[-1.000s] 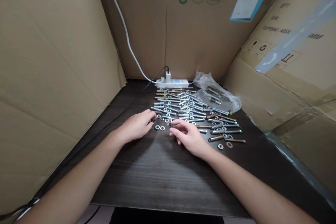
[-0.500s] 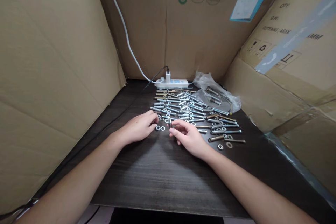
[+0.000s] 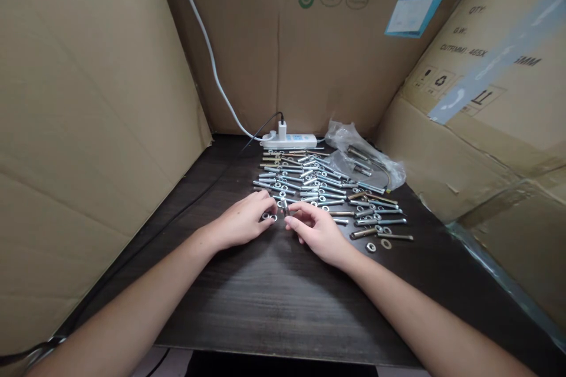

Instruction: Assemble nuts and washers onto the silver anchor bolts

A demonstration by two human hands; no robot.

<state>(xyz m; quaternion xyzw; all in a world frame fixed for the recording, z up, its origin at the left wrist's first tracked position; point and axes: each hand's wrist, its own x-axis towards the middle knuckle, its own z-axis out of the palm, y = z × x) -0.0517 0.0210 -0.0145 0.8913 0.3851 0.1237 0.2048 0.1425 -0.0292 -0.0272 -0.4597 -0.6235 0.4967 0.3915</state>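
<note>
My right hand [image 3: 316, 230] pinches a short metal expansion bolt sleeve [image 3: 285, 208] between thumb and fingers, holding it roughly upright. Just left of it, my left hand [image 3: 245, 218] has its fingers curled, and a small washer [image 3: 280, 204] shows at the fingertips beside the sleeve. Under the left thumb and forefinger lie two more rings, a nut [image 3: 265, 215] and a washer [image 3: 274, 218], partly covered by the hand. Beyond both hands, rows of bolts and sleeves [image 3: 322, 194] with loose washers among them lie on the dark table [image 3: 265, 306].
A white power strip [image 3: 289, 141] with a plugged-in charger stands at the back. A clear plastic bag [image 3: 367, 153] holds more bolts. Front right lie a nut [image 3: 370, 247] and a flat washer [image 3: 386, 244]. Cardboard walls [image 3: 110, 100] enclose three sides; a black cable [image 3: 194, 197] crosses the left.
My left hand has moved slightly right, over the loose rings and closer to the sleeve. My right hand stays almost still with the sleeve in it.
</note>
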